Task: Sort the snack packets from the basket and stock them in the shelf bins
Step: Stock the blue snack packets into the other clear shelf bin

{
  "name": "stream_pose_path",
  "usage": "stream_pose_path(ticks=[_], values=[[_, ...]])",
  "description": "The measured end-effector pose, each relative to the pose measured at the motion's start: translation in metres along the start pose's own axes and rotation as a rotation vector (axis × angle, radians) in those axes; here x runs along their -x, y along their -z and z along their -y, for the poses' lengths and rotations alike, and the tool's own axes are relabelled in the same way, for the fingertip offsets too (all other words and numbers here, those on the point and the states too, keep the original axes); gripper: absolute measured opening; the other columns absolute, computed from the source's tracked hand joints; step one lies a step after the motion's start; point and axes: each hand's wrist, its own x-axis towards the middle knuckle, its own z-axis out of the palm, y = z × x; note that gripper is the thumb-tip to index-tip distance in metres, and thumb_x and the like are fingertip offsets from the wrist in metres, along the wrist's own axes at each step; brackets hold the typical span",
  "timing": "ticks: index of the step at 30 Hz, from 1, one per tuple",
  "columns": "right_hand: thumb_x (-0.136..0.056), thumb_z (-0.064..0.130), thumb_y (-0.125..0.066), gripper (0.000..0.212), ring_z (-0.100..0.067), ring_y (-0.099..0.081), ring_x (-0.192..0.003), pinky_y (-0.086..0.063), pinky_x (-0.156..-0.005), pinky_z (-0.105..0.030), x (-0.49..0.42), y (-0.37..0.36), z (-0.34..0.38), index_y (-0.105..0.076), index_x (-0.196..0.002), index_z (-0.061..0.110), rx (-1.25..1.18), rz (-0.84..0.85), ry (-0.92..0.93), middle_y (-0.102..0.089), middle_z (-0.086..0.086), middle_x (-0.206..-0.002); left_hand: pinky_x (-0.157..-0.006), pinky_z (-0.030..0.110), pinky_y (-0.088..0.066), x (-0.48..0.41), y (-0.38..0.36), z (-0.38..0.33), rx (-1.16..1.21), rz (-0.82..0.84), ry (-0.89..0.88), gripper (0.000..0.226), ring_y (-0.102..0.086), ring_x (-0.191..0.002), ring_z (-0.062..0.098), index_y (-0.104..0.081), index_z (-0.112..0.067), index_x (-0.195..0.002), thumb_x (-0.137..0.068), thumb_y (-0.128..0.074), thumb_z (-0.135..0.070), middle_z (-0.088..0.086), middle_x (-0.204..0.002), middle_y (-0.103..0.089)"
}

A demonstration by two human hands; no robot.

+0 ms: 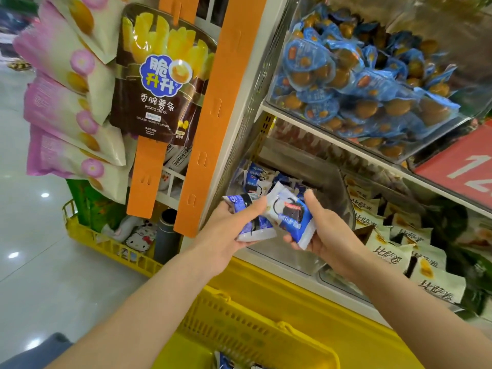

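The left hand (226, 233) curls round one blue packet (255, 230), the right hand (330, 235) round a second packet (292, 213). The bin (332, 182), seemingly holding matching packets, lies just ahead; the left hand is nearer.

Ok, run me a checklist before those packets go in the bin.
1. Left hand grip on left packet: ok, thumb and fingers curl round it.
2. Right hand grip on right packet: ok, pinched at its lower edge.
3. Right bin: ok, the bin packets show the same blue and white.
4. Room in the bin: ok, its right part shows bare.
5. Way in: ok, nothing lies between the hands and the opening.
6. More stock in the basket: cannot tell, its inside is mostly out of view.
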Motion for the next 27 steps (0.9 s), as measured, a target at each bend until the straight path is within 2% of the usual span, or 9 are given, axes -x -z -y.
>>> stream_pose_path(ticks=[3, 5, 8, 11, 15, 18, 22, 25, 27], values=[[-0.067, 0.07, -0.038, 0.066, -0.014, -0.069, -0.059, -0.051, -0.048, -0.018, -0.003, -0.002, -0.004, -0.064, -0.091, 0.015, 0.232, -0.033, -0.002, -0.074, -0.006, -0.074, -0.076, 0.03, -0.051, -0.002, -0.004, 0.004, -0.138, -0.041, -0.052, 0.056, -0.066, -0.094, 0.013, -0.057, -0.023, -0.114, -0.062, -0.076, -0.032, -0.003, -0.105, -0.07], [-0.064, 0.071, -0.042, 0.059, -0.005, -0.069, -0.066, -0.049, -0.051, -0.012, -0.004, 0.001, -0.002, -0.067, -0.089, 0.024, 0.403, -0.04, 0.071, -0.074, 0.005, -0.076, -0.066, 0.017, -0.05, -0.005, -0.002, 0.004, -0.251, -0.109, -0.166, 0.041, -0.066, -0.084, -0.001, -0.056, -0.025, -0.111, -0.074, -0.074, -0.026, -0.008, -0.1, -0.069], [-0.063, 0.06, -0.058, 0.043, 0.001, -0.068, -0.08, -0.05, -0.062, -0.008, -0.002, 0.007, 0.006, -0.069, -0.093, 0.031, 0.567, 0.097, 0.164, -0.073, 0.014, -0.086, -0.062, 0.01, -0.049, -0.008, 0.002, 0.001, -0.472, -0.141, -0.338, 0.036, -0.063, -0.082, -0.004, -0.054, -0.026, -0.109, -0.078, -0.072, -0.021, -0.011, -0.098, -0.067], [-0.072, 0.047, -0.065, 0.036, -0.003, -0.068, -0.085, -0.055, -0.075, -0.018, -0.005, 0.009, 0.007, -0.067, -0.1, 0.026, 0.643, 0.206, 0.134, -0.073, 0.009, -0.092, -0.059, 0.009, -0.048, -0.009, 0.003, 0.0, -0.489, -0.119, -0.386, 0.031, -0.063, -0.08, -0.006, -0.054, -0.027, -0.105, -0.08, -0.07, -0.021, -0.012, -0.095, -0.067], [-0.076, 0.03, -0.072, 0.024, -0.008, -0.066, -0.082, -0.052, -0.071, -0.017, -0.012, 0.013, 0.013, -0.066, -0.098, 0.022, 0.726, 0.224, 0.187, -0.072, 0.005, -0.092, -0.054, 0.01, -0.048, -0.012, 0.006, -0.002, -0.424, -0.134, -0.333, 0.017, -0.065, -0.072, -0.005, -0.052, -0.024, -0.106, -0.09, -0.056, -0.029, -0.007, -0.094, -0.066], [-0.076, 0.022, -0.075, 0.023, -0.001, -0.065, -0.069, -0.047, -0.058, -0.009, -0.023, 0.025, 0.019, -0.062, -0.094, 0.024, 0.642, 0.154, 0.229, -0.071, 0.012, -0.08, -0.047, 0.008, -0.045, -0.014, 0.01, -0.006, -0.317, -0.107, -0.257, 0.008, -0.065, -0.062, -0.006, -0.053, -0.025, -0.1, -0.093, -0.053, -0.025, -0.007, -0.088, -0.066], [-0.071, 0.02, -0.079, 0.038, -0.01, -0.068, -0.074, -0.054, -0.058, -0.015, -0.05, 0.043, 0.025, -0.052, -0.096, 0.027, 0.566, -0.102, 0.227, -0.064, 0.006, -0.092, -0.048, 0.008, -0.046, -0.016, 0.017, -0.009, -0.291, -0.106, -0.245, 0.005, -0.066, -0.065, -0.004, -0.055, -0.026, -0.096, -0.092, -0.055, -0.022, -0.009, -0.087, -0.067], [-0.071, 0.026, -0.079, 0.042, -0.003, -0.056, -0.076, -0.043, -0.057, -0.009, -0.077, 0.053, 0.018, -0.05, -0.101, 0.025, 0.794, -0.247, 0.254, -0.056, 0.01, -0.088, -0.052, 0.008, -0.047, -0.018, 0.022, -0.013, -0.311, -0.126, -0.252, 0.008, -0.067, -0.072, 0.001, -0.059, -0.024, -0.097, -0.09, -0.057, -0.027, -0.007, -0.09, -0.068], [-0.072, 0.029, -0.079, 0.043, -0.008, -0.055, -0.078, -0.042, -0.066, -0.017, -0.097, 0.056, 0.01, -0.052, -0.103, 0.019, 0.813, -0.316, 0.212, -0.059, 0.005, -0.091, -0.053, 0.007, -0.048, -0.019, 0.025, -0.015, -0.323, -0.133, -0.26, 0.011, -0.067, -0.078, 0.003, -0.06, -0.024, -0.099, -0.089, -0.058, -0.029, -0.006, -0.093, -0.069]])
